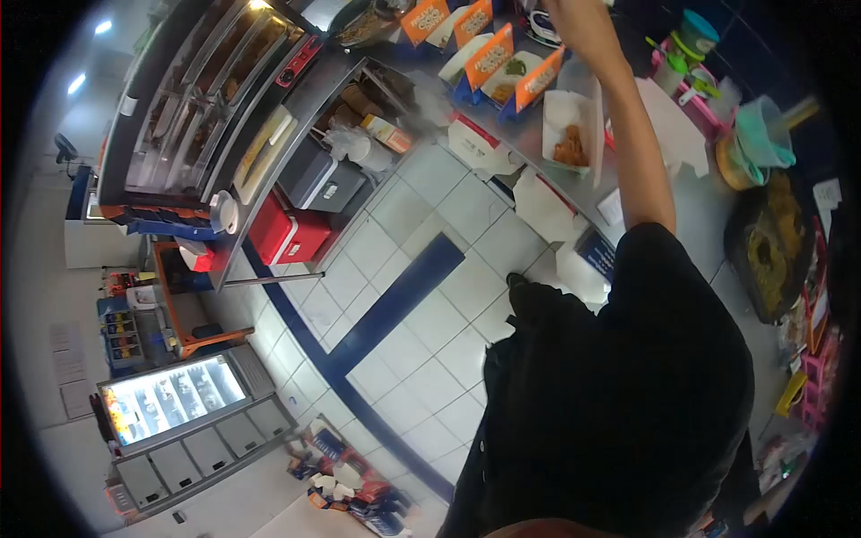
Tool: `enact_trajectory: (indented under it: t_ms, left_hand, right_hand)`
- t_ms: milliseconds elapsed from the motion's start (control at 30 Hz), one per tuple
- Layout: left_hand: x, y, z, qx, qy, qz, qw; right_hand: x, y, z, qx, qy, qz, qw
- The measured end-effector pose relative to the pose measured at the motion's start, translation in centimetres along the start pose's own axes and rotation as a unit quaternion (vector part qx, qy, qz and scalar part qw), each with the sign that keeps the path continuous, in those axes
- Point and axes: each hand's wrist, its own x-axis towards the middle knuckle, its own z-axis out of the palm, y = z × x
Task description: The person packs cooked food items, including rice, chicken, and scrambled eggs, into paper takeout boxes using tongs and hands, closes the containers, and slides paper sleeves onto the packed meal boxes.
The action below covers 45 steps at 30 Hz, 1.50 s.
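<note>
My left arm, in a black short sleeve, stretches to the top edge, where my left hand (578, 22) is cut off and its fingers cannot be made out. It is beside a small white device (543, 29) and above the orange price signs (490, 58). Near the bare forearm is a clear container of fried pieces (569, 148). At the lower right edge, a dim bit of skin that seems to be my right hand (778, 498) shows beyond the dark sleeve, near plastic-wrapped items. What it holds, if anything, is hidden.
A dark tray of food (767, 247) and green-blue cups (762, 134) line the right side. Left are a heated display case (211, 99), a red cooler (291, 235) and a lit fridge (175, 399). White tiled floor (404, 314) spans the middle; packages (359, 489) lie lower left.
</note>
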Motion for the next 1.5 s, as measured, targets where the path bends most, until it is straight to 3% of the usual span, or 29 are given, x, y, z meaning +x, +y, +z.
enact_trajectory:
  t_ms: [33, 133, 233, 267, 300, 367, 433, 500, 567, 600, 667, 733, 767, 800, 833, 867, 967, 1033, 1133, 1167, 1200, 1267, 1333, 1367, 1433, 1500]
  left_hand:
    - [0.8, 2.6, 0.1, -0.009, 0.016, 0.010, 1.000]
    - [3.2, 6.9, 0.5, -0.021, 0.040, 0.011, 0.999]
    - [6.1, 8.5, 1.7, -0.020, 0.022, -0.009, 1.000]
    - [6.6, 8.4, 1.9, -0.007, 0.004, -0.025, 1.000]
    - [7.3, 8.2, 2.1, 0.003, -0.019, -0.038, 0.999]
    - [9.1, 8.5, 2.3, 0.033, -0.065, -0.060, 0.996]
    - [10.9, 9.8, 2.4, 0.060, -0.103, -0.079, 0.990]
    - [13.5, 12.0, 2.1, 0.090, -0.129, -0.075, 0.985]
    - [17.2, 16.3, 1.1, 0.138, -0.156, -0.057, 0.976]
    - [19.5, 19.0, 0.7, 0.193, -0.172, -0.022, 0.966]
    - [24.1, 24.4, 0.0, 0.372, -0.210, 0.097, 0.899]
    - [28.7, 30.8, -0.5, 0.622, -0.192, 0.333, 0.682]
    - [30.6, 34.0, -0.5, 0.659, -0.161, 0.402, 0.615]
    - [32.7, 36.9, -0.6, 0.583, -0.193, 0.271, 0.741]
    - [34.8, 39.0, -0.9, 0.289, -0.187, 0.053, 0.938]
    - [36.7, 41.5, -0.8, 0.121, -0.132, -0.040, 0.983]
    - [37.4, 51.0, 2.3, 0.137, -0.028, 0.027, 0.990]
    - [38.7, 55.2, 4.1, 0.118, -0.011, 0.033, 0.992]
    - [38.0, 57.2, 6.6, 0.084, -0.022, 0.109, 0.990]
    - [38.3, 56.9, 7.4, 0.080, -0.033, 0.143, 0.986]
    - [39.5, 55.8, 7.3, 0.042, -0.077, 0.103, 0.991]
    - [39.4, 54.3, 8.1, 0.027, -0.182, 0.041, 0.982]
    - [38.6, 51.9, 8.4, 0.122, -0.208, 0.020, 0.970]
    - [38.3, 51.1, 8.2, 0.170, -0.220, 0.013, 0.961]
    - [37.9, 50.6, 8.7, 0.204, -0.233, 0.000, 0.951]
    - [38.0, 50.7, 9.0, 0.211, -0.238, -0.011, 0.948]
  right_hand:
    - [-0.4, 3.0, 3.5, -0.087, -0.125, 0.012, 0.988]
    - [-4.4, 9.1, 10.8, -0.158, -0.332, -0.039, 0.929]
    - [0.2, 6.6, 8.7, -0.083, -0.368, 0.096, 0.921]
    - [1.0, 7.9, 8.1, -0.144, -0.210, -0.027, 0.967]
    - [3.6, 7.9, 6.9, -0.198, -0.256, 0.040, 0.945]
    - [7.9, 10.3, 5.6, -0.196, -0.107, 0.083, 0.971]
    - [12.2, -3.7, 2.3, -0.048, 0.091, -0.008, 0.995]
    - [12.2, -0.8, 5.7, -0.100, 0.049, 0.101, 0.989]
    - [9.0, 6.7, 13.1, -0.275, -0.124, -0.029, 0.953]
    - [7.2, 5.6, 15.8, -0.286, -0.196, -0.010, 0.938]
    - [3.0, 6.6, 20.5, -0.240, -0.309, 0.031, 0.920]
    - [6.0, 5.5, 19.5, -0.240, -0.235, 0.057, 0.940]
    - [7.8, 4.6, 19.1, -0.233, -0.203, 0.072, 0.948]
    - [10.7, 4.6, 17.3, -0.260, -0.151, 0.036, 0.953]
    - [13.7, 4.3, 15.6, -0.288, -0.096, 0.003, 0.953]
    - [17.3, 2.7, 14.1, -0.298, -0.032, 0.007, 0.954]
    - [23.9, -5.3, 12.5, -0.249, 0.160, 0.096, 0.950]
    - [24.6, -4.9, 15.1, -0.243, 0.171, 0.118, 0.948]
    - [17.2, 5.5, 26.6, -0.205, 0.015, 0.012, 0.979]
    - [14.3, 6.3, 29.3, -0.223, -0.146, 0.085, 0.960]
    - [13.4, 6.1, 31.3, -0.258, -0.284, 0.259, 0.886]
    - [15.2, 7.5, 31.3, -0.185, -0.153, 0.244, 0.940]
    - [18.9, 9.8, 29.5, -0.257, 0.008, 0.048, 0.965]
    - [23.1, 7.2, 26.9, -0.271, 0.006, 0.093, 0.958]
    - [30.1, -1.6, 22.8, -0.170, 0.176, 0.086, 0.966]
    - [32.5, -5.3, 21.6, -0.165, 0.267, 0.038, 0.949]
